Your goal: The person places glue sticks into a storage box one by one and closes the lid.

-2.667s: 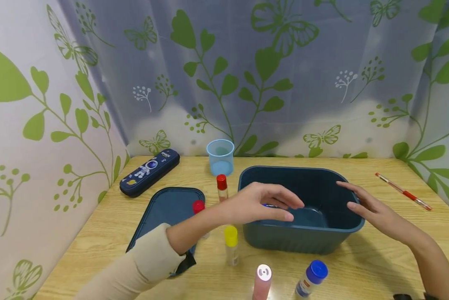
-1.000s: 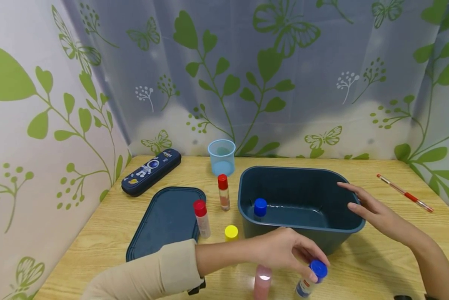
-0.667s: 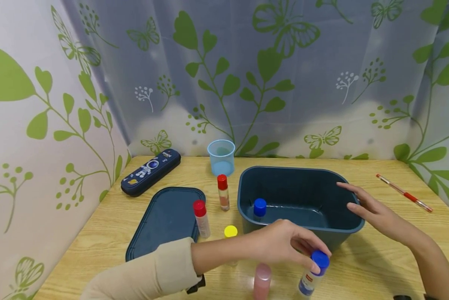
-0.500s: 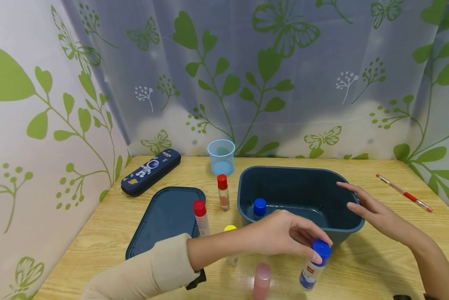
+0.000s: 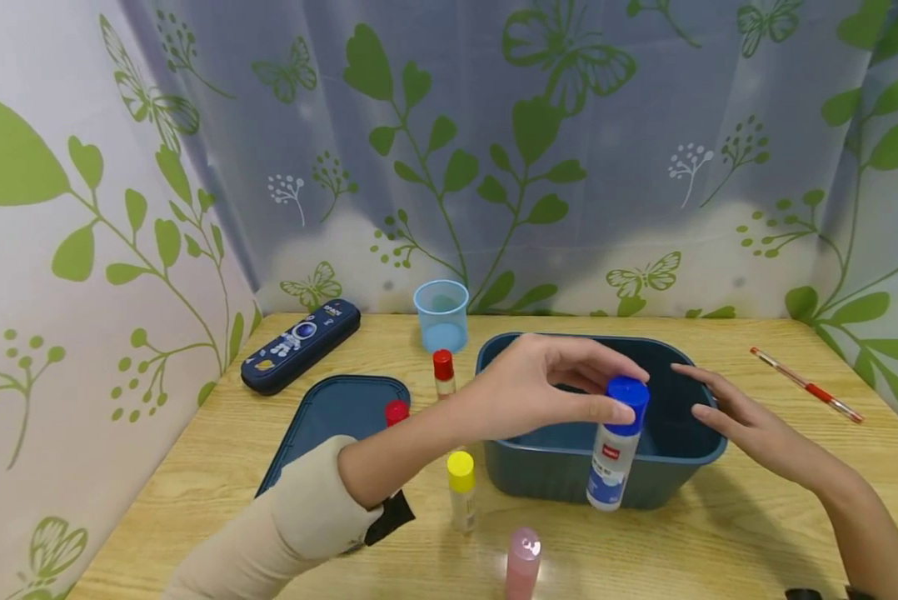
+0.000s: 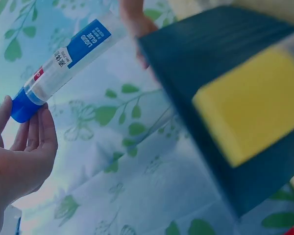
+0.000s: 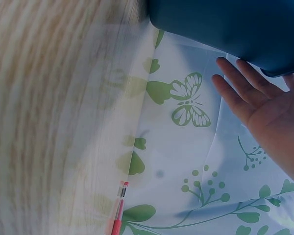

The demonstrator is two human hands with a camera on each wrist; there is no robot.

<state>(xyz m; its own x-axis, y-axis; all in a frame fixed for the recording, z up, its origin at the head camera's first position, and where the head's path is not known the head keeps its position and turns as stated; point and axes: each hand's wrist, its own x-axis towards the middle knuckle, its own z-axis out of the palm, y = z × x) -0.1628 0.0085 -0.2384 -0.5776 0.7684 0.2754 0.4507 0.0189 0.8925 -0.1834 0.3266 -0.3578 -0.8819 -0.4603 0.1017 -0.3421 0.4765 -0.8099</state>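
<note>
My left hand (image 5: pixel 524 387) pinches the blue cap of a liquid glue bottle (image 5: pixel 612 467), clear with a white and blue label. The bottle hangs slightly tilted before the front wall of a dark teal bin (image 5: pixel 539 475), its cap above the rim. In the left wrist view, thumb and fingers grip the cap of the glue bottle (image 6: pixel 56 68). My right hand (image 5: pixel 764 437) touches the bin's right rim with its fingers extended; the right wrist view shows the hand (image 7: pixel 269 105) against the bin's side. The left hand and forearm hide part of the bin's inside.
Left of the bin stand a yellow-capped bottle (image 5: pixel 461 492), a pink bottle (image 5: pixel 522 567) and two red-capped bottles (image 5: pixel 443 367). A teal lid (image 5: pixel 336 417), a space-print pencil case (image 5: pixel 299 346) and a blue cup (image 5: pixel 441 321) lie farther left and back. A red pen (image 5: pixel 805 383) lies right.
My left hand went from above the bin down to the blue-capped glue bottle, gripped its cap and lifted it up toward the bin. The right hand has stayed at the rim.
</note>
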